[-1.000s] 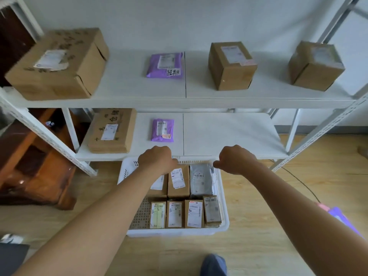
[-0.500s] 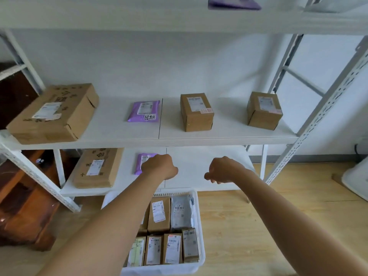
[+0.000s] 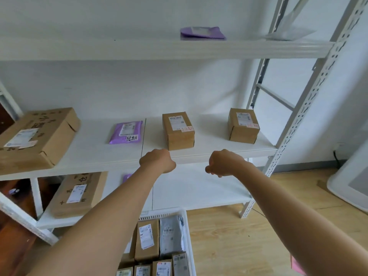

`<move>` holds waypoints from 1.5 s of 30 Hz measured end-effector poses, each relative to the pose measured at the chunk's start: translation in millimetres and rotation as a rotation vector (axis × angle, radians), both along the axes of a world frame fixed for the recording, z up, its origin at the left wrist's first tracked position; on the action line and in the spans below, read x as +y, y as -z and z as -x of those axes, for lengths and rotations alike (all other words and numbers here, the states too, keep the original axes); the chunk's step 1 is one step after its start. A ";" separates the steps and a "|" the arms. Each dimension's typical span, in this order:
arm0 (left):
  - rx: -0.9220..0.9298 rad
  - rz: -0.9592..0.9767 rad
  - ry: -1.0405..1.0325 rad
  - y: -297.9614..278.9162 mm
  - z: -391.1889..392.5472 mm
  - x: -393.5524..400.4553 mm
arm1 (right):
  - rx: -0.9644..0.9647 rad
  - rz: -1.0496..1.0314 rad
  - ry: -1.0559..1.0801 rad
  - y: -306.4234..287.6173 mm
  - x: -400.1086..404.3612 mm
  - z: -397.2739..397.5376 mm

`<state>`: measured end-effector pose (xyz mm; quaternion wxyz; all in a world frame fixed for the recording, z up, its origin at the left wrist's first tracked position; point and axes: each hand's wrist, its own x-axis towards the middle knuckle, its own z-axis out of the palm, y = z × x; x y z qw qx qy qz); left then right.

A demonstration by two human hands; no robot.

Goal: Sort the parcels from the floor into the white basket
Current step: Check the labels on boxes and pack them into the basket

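the white shelf rack (image 3: 209, 156) fills the view from 9 to 3 o'clock, its middle shelf carrying a large flat carton (image 3: 35, 138) at 9, a purple mailer (image 3: 126, 132), and two small brown boxes (image 3: 178, 131) toward 2. on the wooden floor (image 3: 249, 240) at 6 o'clock, the white basket (image 3: 184, 226) holds the parcels (image 3: 147, 240) packed side by side. both arms reach out at centre: the left hand (image 3: 158, 160) and right hand (image 3: 225, 163) each have a clenched grip, holding nothing visible.
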<state>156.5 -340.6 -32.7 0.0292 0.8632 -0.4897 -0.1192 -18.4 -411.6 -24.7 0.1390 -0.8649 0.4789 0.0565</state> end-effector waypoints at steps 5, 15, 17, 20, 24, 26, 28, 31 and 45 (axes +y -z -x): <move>-0.021 -0.017 0.051 0.6 10.0 -21.5 | 0.011 0.018 0.069 0.2 -20.8 28.0; 0.013 -0.067 0.078 15.5 86.5 -72.2 | 0.074 0.026 0.108 19.9 -69.8 130.7; 0.044 -0.067 0.067 18.5 114.8 -85.4 | 0.088 0.021 0.089 21.6 -83.4 160.4; 0.076 -0.031 0.043 21.8 166.8 -106.6 | 0.101 0.041 0.047 23.4 -105.3 209.9; 0.135 -0.052 0.004 26.3 234.3 -120.4 | 0.121 0.052 0.012 24.4 -126.9 270.9; 0.184 -0.095 -0.023 36.1 269.7 -122.8 | 0.124 0.012 0.012 32.5 -132.2 303.3; 0.206 -0.127 -0.044 44.4 300.3 -124.8 | 0.156 -0.044 0.002 45.4 -135.9 331.5; 0.232 -0.172 -0.045 57.7 333.6 -124.2 | 0.162 -0.113 0.011 63.4 -134.9 366.0; 0.245 -0.255 0.055 111.8 395.0 -96.4 | 0.178 -0.243 0.215 110.6 -96.4 445.0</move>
